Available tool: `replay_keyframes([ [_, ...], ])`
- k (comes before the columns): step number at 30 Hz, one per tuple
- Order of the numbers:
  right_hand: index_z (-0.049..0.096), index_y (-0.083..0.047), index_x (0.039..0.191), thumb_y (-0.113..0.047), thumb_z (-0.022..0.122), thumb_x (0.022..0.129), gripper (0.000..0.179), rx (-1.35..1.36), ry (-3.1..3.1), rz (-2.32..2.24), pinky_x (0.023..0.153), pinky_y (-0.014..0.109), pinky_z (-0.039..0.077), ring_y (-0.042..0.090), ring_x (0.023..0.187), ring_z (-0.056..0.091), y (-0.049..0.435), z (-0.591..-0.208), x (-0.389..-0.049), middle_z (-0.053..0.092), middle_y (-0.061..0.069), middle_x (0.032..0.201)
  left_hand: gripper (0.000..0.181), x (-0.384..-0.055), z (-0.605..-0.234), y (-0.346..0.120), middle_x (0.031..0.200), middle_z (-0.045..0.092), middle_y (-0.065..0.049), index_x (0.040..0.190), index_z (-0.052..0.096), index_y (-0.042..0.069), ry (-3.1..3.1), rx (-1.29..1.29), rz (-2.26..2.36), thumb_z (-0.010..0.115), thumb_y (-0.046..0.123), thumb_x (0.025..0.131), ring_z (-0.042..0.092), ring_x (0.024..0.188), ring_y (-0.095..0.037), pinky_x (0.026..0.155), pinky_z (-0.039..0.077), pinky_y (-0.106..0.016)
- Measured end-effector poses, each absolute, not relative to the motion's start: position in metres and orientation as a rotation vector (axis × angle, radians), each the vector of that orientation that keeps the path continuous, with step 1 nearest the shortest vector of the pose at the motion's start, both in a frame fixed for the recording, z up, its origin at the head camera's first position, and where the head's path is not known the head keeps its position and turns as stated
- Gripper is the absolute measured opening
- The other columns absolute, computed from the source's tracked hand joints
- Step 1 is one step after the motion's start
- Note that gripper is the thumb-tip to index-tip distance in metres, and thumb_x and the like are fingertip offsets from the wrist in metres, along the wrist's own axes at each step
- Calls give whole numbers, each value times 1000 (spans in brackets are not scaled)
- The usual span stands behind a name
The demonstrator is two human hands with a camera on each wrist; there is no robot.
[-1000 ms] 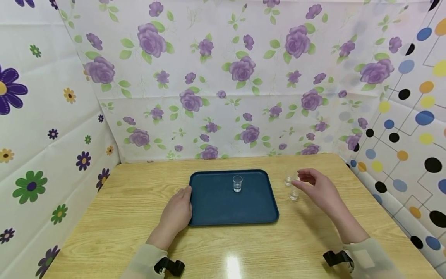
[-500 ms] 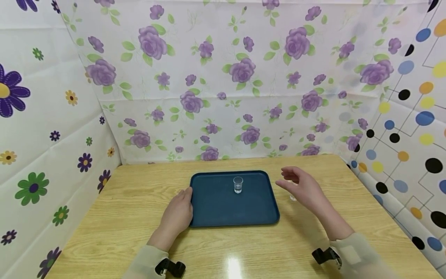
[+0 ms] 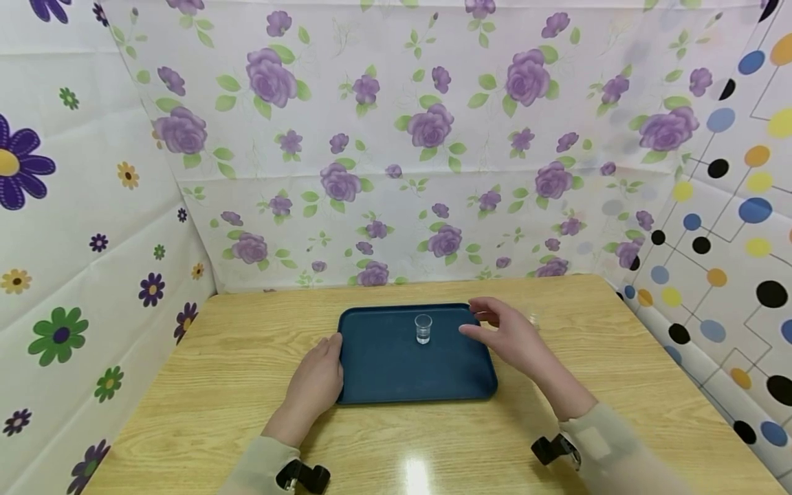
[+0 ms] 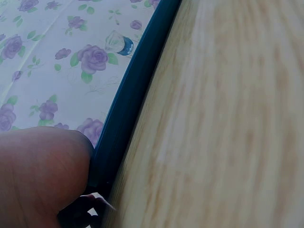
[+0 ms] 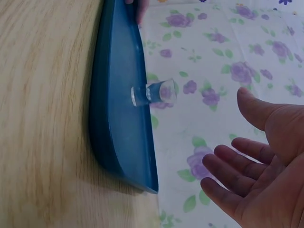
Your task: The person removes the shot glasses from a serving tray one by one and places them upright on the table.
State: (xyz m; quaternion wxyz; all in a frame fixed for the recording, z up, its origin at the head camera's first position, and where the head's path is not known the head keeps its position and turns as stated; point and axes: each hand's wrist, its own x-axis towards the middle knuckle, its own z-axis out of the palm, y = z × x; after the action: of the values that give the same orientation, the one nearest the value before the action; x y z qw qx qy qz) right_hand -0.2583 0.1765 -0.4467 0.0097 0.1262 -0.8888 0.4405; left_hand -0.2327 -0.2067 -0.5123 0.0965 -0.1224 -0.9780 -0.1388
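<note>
A dark blue tray (image 3: pixel 396 371) lies on the wooden table. On it, a small clear shot glass (image 3: pixel 423 330) stands upright, right of the tray's middle. My left hand (image 3: pixel 314 371) holds the tray by its left edge; in the left wrist view the thumb (image 4: pixel 45 171) lies against the rim. Over the tray's right edge hovers my right hand (image 3: pixel 510 340), with nothing in it. The right wrist view shows its thumb and fingers (image 5: pixel 232 175) spread apart, a little away from the shot glass (image 5: pixel 154 92).
Another small clear glass (image 3: pixel 534 320) shows on the table behind my right hand, which covers the spot beside it. Flowered cloth (image 3: pixel 396 227) hangs along the far edge, with a dotted cloth (image 3: pixel 711 275) at the right.
My right hand has moved left, from beside the glasses on the table to over the tray's right edge. It stays without a hold. The left hand stays at the tray.
</note>
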Motion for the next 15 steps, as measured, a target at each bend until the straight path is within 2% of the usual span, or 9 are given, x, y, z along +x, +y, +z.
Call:
replay_keyframes([
  [6, 50, -10, 165, -47, 79, 103, 78, 449, -2788, 1424, 120, 62, 51, 41, 150, 52, 163, -450, -263, 52, 16, 166, 51, -232, -512, -207, 159, 55, -29, 159, 48, -13, -2895, -364, -406, 57, 3, 112, 51, 150, -47, 127, 45, -57],
  [15, 46, -12, 168, -39, 82, 103, 79, 479, -2798, 1455, 123, 63, 47, 39, 153, 50, 147, -460, -273, 48, 14, 170, 50, -231, -509, -206, 159, 56, -29, 159, 49, -12, -2898, -361, -400, 57, 3, 112, 51, 150, -47, 127, 44, -57],
])
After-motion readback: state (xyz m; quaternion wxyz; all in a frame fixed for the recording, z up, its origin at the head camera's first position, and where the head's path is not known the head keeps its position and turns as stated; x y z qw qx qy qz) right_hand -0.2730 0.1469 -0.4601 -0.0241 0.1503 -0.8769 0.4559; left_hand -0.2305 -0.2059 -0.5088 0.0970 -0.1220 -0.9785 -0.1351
